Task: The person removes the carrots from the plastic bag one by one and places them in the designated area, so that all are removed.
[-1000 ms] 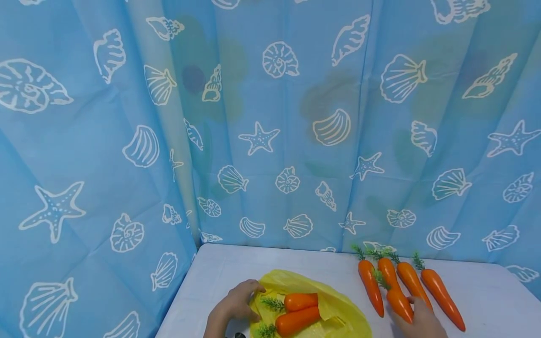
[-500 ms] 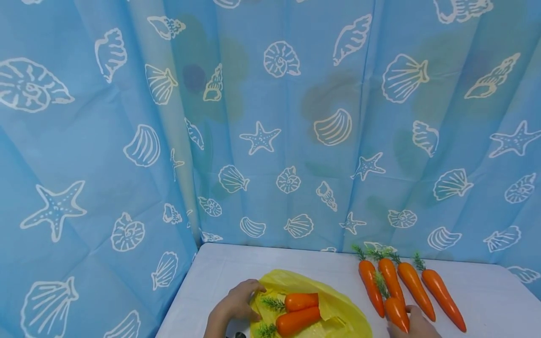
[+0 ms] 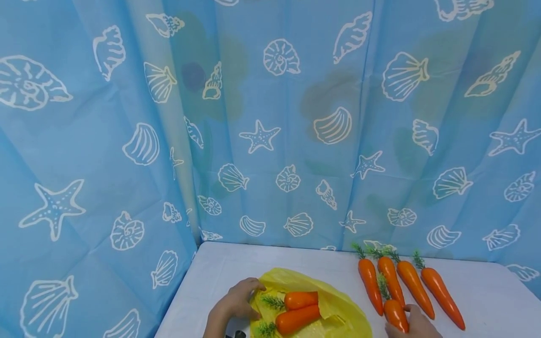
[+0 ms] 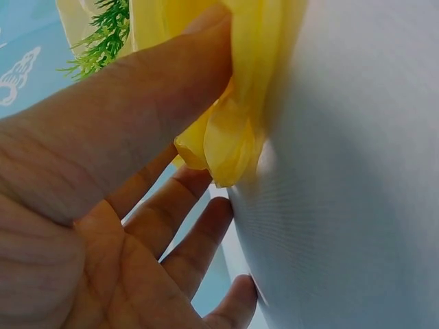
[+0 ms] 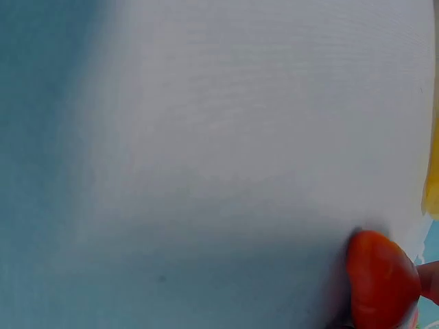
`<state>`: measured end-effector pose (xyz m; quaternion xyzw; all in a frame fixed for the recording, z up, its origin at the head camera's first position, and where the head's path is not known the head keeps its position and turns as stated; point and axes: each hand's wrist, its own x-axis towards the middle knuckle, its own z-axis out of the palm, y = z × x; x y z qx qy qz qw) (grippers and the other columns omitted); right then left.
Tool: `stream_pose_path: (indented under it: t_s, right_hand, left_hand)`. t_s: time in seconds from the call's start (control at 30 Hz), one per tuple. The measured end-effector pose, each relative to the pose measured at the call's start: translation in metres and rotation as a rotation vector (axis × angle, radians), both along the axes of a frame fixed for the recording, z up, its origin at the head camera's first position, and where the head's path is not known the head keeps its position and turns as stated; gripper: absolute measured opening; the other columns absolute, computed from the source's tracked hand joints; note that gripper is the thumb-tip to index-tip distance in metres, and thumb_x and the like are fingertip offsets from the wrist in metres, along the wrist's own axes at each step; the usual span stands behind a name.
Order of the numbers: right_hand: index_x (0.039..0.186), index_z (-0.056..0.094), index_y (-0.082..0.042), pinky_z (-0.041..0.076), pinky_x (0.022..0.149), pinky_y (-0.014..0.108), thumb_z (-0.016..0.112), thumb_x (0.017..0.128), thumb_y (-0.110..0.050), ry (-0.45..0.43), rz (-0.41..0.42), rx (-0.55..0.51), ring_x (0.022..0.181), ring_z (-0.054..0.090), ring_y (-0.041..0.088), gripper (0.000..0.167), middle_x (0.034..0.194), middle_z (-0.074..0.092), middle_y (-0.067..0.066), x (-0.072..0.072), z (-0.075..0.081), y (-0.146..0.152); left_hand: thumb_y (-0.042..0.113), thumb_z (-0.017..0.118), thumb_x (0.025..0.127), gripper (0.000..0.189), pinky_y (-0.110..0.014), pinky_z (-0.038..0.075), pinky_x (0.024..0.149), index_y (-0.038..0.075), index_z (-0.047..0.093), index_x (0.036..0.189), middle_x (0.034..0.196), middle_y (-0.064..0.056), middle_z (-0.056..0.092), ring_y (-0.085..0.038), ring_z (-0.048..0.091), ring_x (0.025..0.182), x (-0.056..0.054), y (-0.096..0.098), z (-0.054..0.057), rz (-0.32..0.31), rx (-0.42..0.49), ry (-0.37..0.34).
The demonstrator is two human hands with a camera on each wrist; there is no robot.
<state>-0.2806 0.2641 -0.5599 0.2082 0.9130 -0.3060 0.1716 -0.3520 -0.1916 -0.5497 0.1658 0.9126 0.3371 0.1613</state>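
Note:
My left hand [image 3: 240, 299] is at the left edge of a yellow plastic bag [image 3: 344, 312], pinching the edge between thumb and fingers; the bag's gathered plastic [image 4: 230, 140] shows there in the left wrist view. Inside the open bag lie two orange carrots [image 3: 301, 301] with green leafy tops, their tips hidden. My right hand [image 3: 412, 324] grips the side of another carrot [image 3: 396, 315], leaves pointing away from me. That carrot lies in front of a row of several carrots [image 3: 415, 288]. In the right wrist view only its rounded orange end [image 5: 383, 281] and a fingertip show.
A white-covered table [image 3: 296, 253] carries everything. Behind and to the left hangs a blue curtain [image 3: 262, 197] with white shell and starfish prints. A small dark object [image 3: 239, 334] is partly cut off at the bottom, beside my left wrist.
My right hand has drawn its carrot slightly toward me, turning it so the leaves point more directly away. My left hand and the bag have stayed in place.

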Motion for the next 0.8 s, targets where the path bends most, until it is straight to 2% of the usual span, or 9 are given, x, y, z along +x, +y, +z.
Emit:
stream_pose_path:
  t_s: [0.2,0.4,0.63,0.8]
  right_hand:
    - [0.135,0.026,0.015,0.053,0.066,0.04,0.077,0.06,-0.07,0.022,0.016,0.036,0.074,0.053,0.027,0.124,0.092,0.054,0.02,0.0,0.004,0.003]
    - [0.132,0.031,0.016,0.052,0.063,0.035,0.072,0.055,-0.078,0.034,0.075,0.121,0.074,0.053,0.027,0.128,0.097,0.052,0.023,0.006,0.027,0.003]
    - [0.137,0.034,0.015,0.057,0.069,0.046,0.069,0.056,-0.081,0.111,0.121,0.22,0.079,0.053,0.029,0.13,0.112,0.055,0.032,0.002,0.051,0.005]
    - [0.133,0.036,0.018,0.055,0.064,0.038,0.067,0.06,-0.082,0.143,0.16,0.219,0.076,0.053,0.026,0.128,0.109,0.055,0.03,-0.001,0.065,0.004]
  left_hand:
    - [0.017,0.089,0.068,0.05,-0.06,0.037,0.112,0.023,0.067,0.113,0.137,-0.004,0.057,-0.033,0.048,0.132,0.004,0.003,0.009,0.019,-0.008,-0.008]
    - [0.013,0.088,0.07,0.051,-0.061,0.036,0.112,0.018,0.067,0.116,0.139,-0.007,0.056,-0.035,0.048,0.133,0.011,0.005,0.024,0.015,-0.018,-0.007]
    - [0.017,0.089,0.068,0.05,-0.06,0.037,0.112,0.024,0.067,0.113,0.138,-0.005,0.057,-0.033,0.048,0.132,0.005,0.002,0.008,0.018,-0.007,-0.007]
    - [0.019,0.089,0.068,0.05,-0.06,0.037,0.112,0.026,0.067,0.112,0.137,-0.004,0.057,-0.033,0.048,0.133,0.004,0.001,0.006,0.011,-0.002,-0.014]
